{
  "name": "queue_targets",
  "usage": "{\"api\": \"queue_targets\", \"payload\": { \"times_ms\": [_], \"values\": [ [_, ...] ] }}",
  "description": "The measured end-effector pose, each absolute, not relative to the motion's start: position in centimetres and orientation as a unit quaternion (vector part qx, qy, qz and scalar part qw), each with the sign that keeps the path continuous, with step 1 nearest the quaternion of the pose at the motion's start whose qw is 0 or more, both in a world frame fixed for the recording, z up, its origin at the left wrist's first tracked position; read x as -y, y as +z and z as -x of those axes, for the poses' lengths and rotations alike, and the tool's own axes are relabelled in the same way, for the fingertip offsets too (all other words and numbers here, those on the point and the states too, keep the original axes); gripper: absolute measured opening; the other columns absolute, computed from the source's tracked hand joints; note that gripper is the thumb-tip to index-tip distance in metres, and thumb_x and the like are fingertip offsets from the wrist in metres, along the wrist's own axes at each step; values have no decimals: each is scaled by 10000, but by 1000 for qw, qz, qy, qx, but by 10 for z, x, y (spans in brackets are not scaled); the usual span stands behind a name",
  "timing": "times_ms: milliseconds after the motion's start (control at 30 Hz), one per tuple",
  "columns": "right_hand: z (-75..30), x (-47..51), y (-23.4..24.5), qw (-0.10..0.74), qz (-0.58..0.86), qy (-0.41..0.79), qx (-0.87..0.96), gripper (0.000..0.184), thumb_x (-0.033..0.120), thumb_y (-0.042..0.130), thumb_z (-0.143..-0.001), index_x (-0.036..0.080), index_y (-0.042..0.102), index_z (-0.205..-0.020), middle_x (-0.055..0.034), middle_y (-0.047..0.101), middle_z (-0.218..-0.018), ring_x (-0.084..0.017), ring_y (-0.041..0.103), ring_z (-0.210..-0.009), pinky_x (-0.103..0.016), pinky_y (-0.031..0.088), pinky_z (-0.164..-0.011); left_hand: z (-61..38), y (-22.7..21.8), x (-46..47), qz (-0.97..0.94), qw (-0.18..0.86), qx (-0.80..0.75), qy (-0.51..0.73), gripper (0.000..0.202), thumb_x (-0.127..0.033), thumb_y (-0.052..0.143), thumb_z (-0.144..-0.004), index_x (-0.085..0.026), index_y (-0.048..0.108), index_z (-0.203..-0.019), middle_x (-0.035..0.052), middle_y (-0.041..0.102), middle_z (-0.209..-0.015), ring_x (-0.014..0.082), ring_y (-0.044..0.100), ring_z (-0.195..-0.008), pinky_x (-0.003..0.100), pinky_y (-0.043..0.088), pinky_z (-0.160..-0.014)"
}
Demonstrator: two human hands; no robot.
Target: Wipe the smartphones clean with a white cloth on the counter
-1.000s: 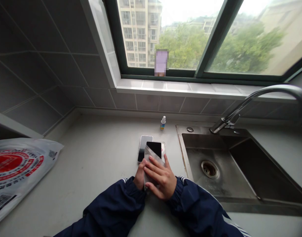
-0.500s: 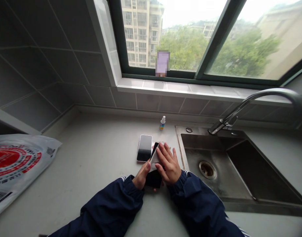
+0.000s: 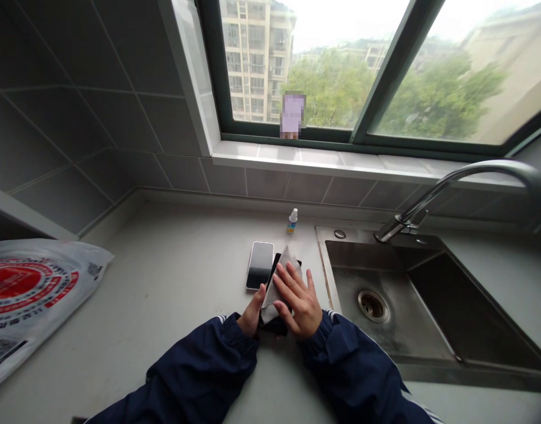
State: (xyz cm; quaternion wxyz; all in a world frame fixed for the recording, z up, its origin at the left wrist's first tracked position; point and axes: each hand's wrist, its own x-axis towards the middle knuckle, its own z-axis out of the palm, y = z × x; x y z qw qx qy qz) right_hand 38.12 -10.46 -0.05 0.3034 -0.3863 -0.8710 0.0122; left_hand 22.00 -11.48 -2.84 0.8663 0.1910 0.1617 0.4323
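Right grip (image 3: 299, 303) spread wide, pressing a pale cloth (image 3: 283, 282) down onto a black phone (image 3: 276, 325), flat on the light desk (image 3: 173, 282) and just beside a second phone (image 3: 260, 265) with a glossy screen! Left grip (image 3: 253, 313) curled in against the cloth and the phone's near edge, pinching or merely steadying, impossible to call from here. Small dropper bottle (image 3: 292, 221) beyond, steel sink (image 3: 372, 300) close on the right

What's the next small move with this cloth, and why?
Probably slide the cloth up to the black phone's exposed top corner: your right hand presses the cloth onto the phone, and your left hand rests at its near edge.
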Motion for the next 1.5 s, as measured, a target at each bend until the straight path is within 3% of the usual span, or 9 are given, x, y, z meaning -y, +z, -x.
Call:
{"api": "queue_targets", "payload": {
  "times_ms": [67,167,400,533,600,700,1067,1267,1500],
  "values": [
    [-383,102,-1,319,419,10,850,546,325,375,-988,180,302,-1509,-130,314,-1554,-311,218,-1467,-611,80,-1165,-217,-29,118,-241,869,-181,392,633,-582,403,-929,-227,405,-1453,131,746,-969,271,726,-721,341,546,-562],
    [-384,100,-2,329,450,14,830,575,330,366,-990,188,240,-1533,-139,264,-1573,-327,183,-1474,-619,145,-1149,-215,-26,120,-274,861,-184,386,621,-560,374,-944,-200,410,-1449,132,744,-842,260,716,-640,314,525,-495],
    [-376,105,-7,328,439,27,836,575,327,376,-987,183,250,-1529,-158,270,-1566,-337,194,-1469,-636,177,-1129,-216,-26,117,-224,864,-204,403,617,-555,437,-926,-273,363,-1469,128,723,-1080,229,715,-638,294,509,-473],
    [-373,109,-9,304,405,34,861,553,328,385,-982,178,304,-1509,-142,312,-1553,-317,219,-1465,-606,169,-1145,-221,-28,113,-194,848,-162,465,619,-548,448,-923,-229,412,-1451,117,652,-1271,268,671,-1070,330,551,-790],
    [-373,110,-9,296,393,37,870,548,332,387,-982,169,321,-1501,-138,312,-1554,-309,216,-1467,-590,157,-1155,-224,-25,111,-182,823,-148,517,565,-481,483,-926,-182,479,-1404,104,617,-1330,254,530,-1282,336,454,-1012],
    [-374,110,-9,290,383,39,876,537,331,387,-985,160,337,-1491,-134,310,-1555,-298,212,-1470,-572,139,-1166,-227,-19,110,-175,803,-160,547,485,-436,464,-944,-137,569,-1311,106,620,-1328,235,429,-1370,348,344,-1124],
    [-375,109,-9,282,382,44,879,526,324,397,-978,163,368,-1478,-126,324,-1550,-283,212,-1472,-549,131,-1180,-227,-9,110,-156,809,-179,538,516,-471,506,-916,-109,590,-1274,142,611,-1326,269,387,-1393,388,307,-1147],
    [-370,117,0,266,346,38,899,554,376,457,-954,164,392,-1461,-116,375,-1523,-294,261,-1455,-598,-52,-1175,-228,-8,112,-119,819,-186,530,422,-464,587,-874,-135,678,-1122,121,704,-1146,262,541,-1258,378,346,-1117],
    [-361,124,4,351,275,95,890,377,366,467,-950,211,581,-1274,-56,604,-1340,-260,452,-1357,-585,-73,-1191,-226,5,115,-79,832,-208,508,525,-537,439,-926,-102,727,-985,112,743,-923,279,664,-1052,344,449,-1012]
  ]
}}
